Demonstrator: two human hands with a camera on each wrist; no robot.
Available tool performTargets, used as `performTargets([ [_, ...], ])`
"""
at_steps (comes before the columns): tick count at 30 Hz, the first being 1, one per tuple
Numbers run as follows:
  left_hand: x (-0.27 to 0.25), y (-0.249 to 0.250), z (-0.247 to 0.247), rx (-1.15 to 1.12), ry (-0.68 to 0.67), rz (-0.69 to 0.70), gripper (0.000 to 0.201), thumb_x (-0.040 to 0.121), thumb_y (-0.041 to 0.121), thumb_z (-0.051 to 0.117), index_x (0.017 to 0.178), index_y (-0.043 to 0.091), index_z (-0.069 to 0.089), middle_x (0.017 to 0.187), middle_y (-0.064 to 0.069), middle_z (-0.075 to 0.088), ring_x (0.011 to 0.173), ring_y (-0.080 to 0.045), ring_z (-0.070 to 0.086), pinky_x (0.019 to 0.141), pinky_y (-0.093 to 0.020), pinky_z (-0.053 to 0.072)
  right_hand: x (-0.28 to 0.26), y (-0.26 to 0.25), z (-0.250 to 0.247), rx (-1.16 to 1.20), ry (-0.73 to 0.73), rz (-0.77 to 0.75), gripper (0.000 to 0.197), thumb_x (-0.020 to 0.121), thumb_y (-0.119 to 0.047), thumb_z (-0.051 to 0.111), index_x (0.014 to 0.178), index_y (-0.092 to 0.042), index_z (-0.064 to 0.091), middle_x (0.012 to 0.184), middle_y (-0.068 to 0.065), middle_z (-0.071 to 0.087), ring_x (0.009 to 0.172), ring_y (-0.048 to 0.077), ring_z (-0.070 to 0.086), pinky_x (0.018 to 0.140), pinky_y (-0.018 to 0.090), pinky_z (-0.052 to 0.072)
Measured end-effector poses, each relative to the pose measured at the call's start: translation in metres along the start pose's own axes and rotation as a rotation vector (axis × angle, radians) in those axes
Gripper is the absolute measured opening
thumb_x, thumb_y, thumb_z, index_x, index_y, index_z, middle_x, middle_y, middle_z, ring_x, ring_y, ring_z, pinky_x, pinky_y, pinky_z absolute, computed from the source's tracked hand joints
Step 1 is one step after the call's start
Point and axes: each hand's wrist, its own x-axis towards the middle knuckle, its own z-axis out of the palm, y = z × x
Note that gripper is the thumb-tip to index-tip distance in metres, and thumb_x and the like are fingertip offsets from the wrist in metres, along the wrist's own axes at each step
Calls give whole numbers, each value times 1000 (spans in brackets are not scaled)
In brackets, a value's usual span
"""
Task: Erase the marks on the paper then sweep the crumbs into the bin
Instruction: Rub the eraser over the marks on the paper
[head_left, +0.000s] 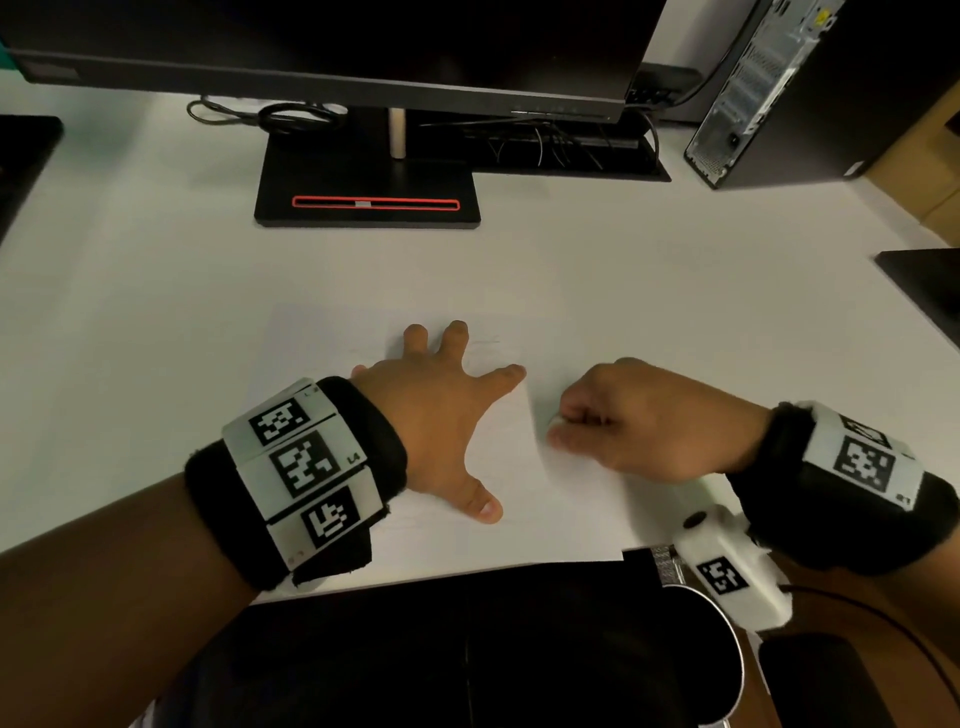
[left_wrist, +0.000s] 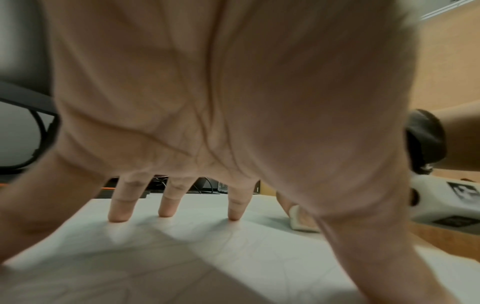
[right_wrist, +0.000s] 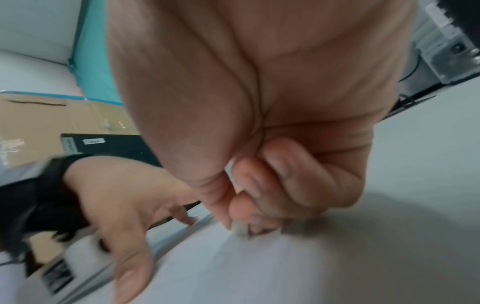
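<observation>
A white sheet of paper (head_left: 332, 364) lies on the white desk, with faint pencil lines (left_wrist: 233, 246) on it. My left hand (head_left: 441, 415) presses flat on the paper with its fingers (left_wrist: 119, 207) spread and straight. My right hand (head_left: 623, 421) sits just right of it, fingers curled, pinching a small white eraser (head_left: 555, 420) against the paper near its right edge. The eraser (left_wrist: 301, 220) shows beyond the left palm, and its tip (right_wrist: 240, 229) touches the sheet in the blurred right wrist view. A dark round bin (head_left: 519, 665) stands below the desk's front edge.
A monitor on a black stand (head_left: 366, 192) rises at the back of the desk, with cables (head_left: 291, 117) behind it. A computer tower (head_left: 769, 93) stands at the back right. Dark objects sit at the left edge (head_left: 26, 156) and right edge (head_left: 924, 280).
</observation>
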Motion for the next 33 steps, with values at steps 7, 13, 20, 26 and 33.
performTargets([
  [7, -1, 0, 1, -15, 1, 2, 124, 62, 79, 72, 149, 53, -12, 162, -3, -19, 149, -37, -9, 107, -60, 38, -7, -3, 5, 21, -56, -24, 46, 100, -37, 56, 66, -6, 49, 56, 5, 48, 51, 12, 38, 54, 31, 39],
  [13, -4, 0, 4, -25, -10, 4, 120, 66, 79, 69, 148, 56, -15, 163, -5, -24, 150, -38, -17, 111, -67, 28, -19, -10, 17, -8, -76, -70, 47, 100, -40, 55, 68, -7, 48, 57, 6, 47, 51, 13, 37, 54, 31, 38],
  [20, -6, 0, 3, -46, -33, -3, 118, 68, 79, 68, 147, 58, -17, 162, -3, -30, 149, -36, -23, 114, -68, 20, -24, -2, 16, 21, -20, -43, 46, 100, -38, 57, 66, -8, 49, 54, 2, 45, 50, 12, 37, 52, 24, 35],
  [26, -5, -1, 3, -30, -27, 3, 118, 67, 81, 66, 147, 58, -18, 162, -4, -28, 149, -37, -22, 114, -66, 24, -24, 9, 10, 40, 18, 26, 46, 100, -36, 58, 66, -7, 48, 53, 0, 41, 49, 12, 35, 51, 26, 34],
  [33, -6, 0, 2, -28, -26, -3, 117, 68, 80, 66, 147, 57, -17, 162, -3, -28, 149, -36, -22, 114, -65, 25, -26, 2, 14, 67, -30, -13, 46, 100, -36, 58, 65, -8, 48, 53, 3, 44, 49, 12, 36, 50, 24, 33],
])
